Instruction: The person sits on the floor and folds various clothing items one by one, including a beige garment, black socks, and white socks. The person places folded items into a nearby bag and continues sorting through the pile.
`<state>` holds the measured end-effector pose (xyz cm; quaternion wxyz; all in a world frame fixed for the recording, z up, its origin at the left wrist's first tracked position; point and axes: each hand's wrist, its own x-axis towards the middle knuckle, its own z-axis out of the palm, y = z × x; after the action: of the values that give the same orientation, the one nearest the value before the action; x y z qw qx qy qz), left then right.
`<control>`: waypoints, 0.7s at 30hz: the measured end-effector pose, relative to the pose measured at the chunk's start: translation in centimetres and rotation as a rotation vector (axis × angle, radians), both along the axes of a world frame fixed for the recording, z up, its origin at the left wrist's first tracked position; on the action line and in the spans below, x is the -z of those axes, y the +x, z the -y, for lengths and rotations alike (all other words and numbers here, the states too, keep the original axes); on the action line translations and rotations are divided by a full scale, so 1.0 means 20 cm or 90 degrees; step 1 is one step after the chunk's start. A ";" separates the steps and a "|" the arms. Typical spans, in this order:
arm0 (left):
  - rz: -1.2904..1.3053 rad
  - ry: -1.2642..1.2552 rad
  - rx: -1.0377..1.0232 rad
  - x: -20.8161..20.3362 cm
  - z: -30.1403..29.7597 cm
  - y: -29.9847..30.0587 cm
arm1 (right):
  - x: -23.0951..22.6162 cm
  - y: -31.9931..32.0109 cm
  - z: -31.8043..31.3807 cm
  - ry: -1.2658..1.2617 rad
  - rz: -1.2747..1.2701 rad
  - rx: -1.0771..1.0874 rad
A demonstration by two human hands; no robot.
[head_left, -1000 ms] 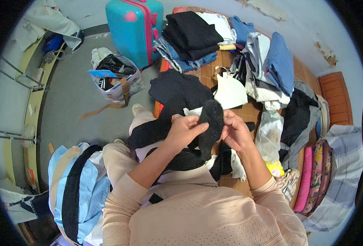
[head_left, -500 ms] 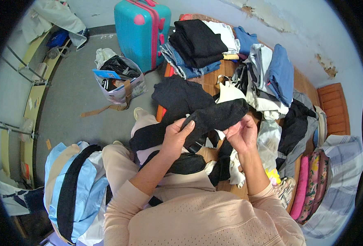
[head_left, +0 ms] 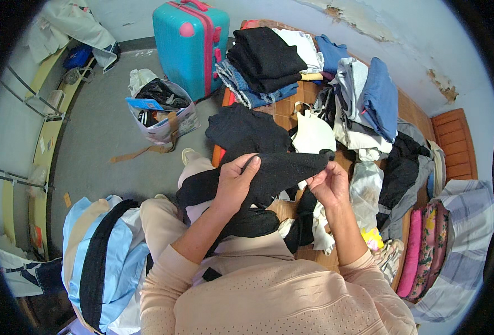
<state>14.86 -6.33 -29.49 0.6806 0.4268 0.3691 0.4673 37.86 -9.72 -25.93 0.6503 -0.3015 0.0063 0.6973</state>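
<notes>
A long black knit garment (head_left: 283,174) stretches between my hands above my lap; its exact kind does not show. My left hand (head_left: 237,181) grips its left part, thumb on top and fingers wrapped beneath. At its narrow right end, my right hand (head_left: 331,184) pinches the cloth between thumb and fingertips. Just beyond it lie a white bra (head_left: 313,133) and a dark, crumpled garment (head_left: 244,127). More black cloth (head_left: 252,222) rests across my lap below the left hand, and I cannot tell whether it belongs to the held piece.
Folded clothes (head_left: 266,58) are stacked on the wooden surface, jeans among them. A turquoise suitcase (head_left: 183,53) and an open bag (head_left: 163,125) stand on the floor. Blue and black clothes (head_left: 104,262) hang at my left; cushions (head_left: 423,251) lie at right.
The black garment's right end has come down and been drawn straighter between my hands. My right hand has closed from a loose hold into a pinch, and more of the bra shows.
</notes>
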 end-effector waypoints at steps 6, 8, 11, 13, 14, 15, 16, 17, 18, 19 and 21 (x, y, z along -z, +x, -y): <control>0.090 -0.226 0.164 -0.09 -0.02 -0.02 | -0.01 0.03 -0.02 -0.008 0.073 0.022; 0.066 -0.203 0.208 -0.08 -0.02 -0.02 | -0.01 0.06 -0.03 0.009 0.100 0.034; 0.055 -0.221 0.245 -0.06 -0.02 -0.06 | -0.03 0.10 -0.02 0.063 0.122 -0.009; 0.076 -0.244 0.228 -0.08 -0.03 -0.10 | -0.08 0.07 0.01 0.086 0.145 -0.007; 0.099 -0.250 0.204 -0.09 -0.03 -0.13 | -0.09 0.04 0.02 0.097 0.141 0.011; 0.153 -0.219 0.180 -0.11 -0.04 -0.13 | -0.12 0.02 0.02 0.076 0.150 0.033; 0.134 -0.194 0.137 -0.13 -0.03 -0.16 | -0.11 0.01 0.02 0.086 0.157 0.022; 0.117 -0.176 0.109 -0.14 -0.02 -0.19 | -0.09 -0.02 0.02 0.089 0.173 0.008; 0.102 -0.156 0.083 -0.16 -0.01 -0.21 | -0.09 -0.05 0.02 0.094 0.191 -0.004; 0.060 -0.136 0.057 -0.18 -0.01 -0.24 | -0.09 -0.06 0.02 0.104 0.216 -0.038; -0.028 -0.097 0.003 -0.21 0.01 -0.32 | -0.07 -0.09 0.02 0.122 0.264 -0.108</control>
<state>8.56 -6.61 -25.27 0.7043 0.3847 0.4171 0.4266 36.09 -10.04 -24.49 0.6024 -0.3744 -0.2188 0.6701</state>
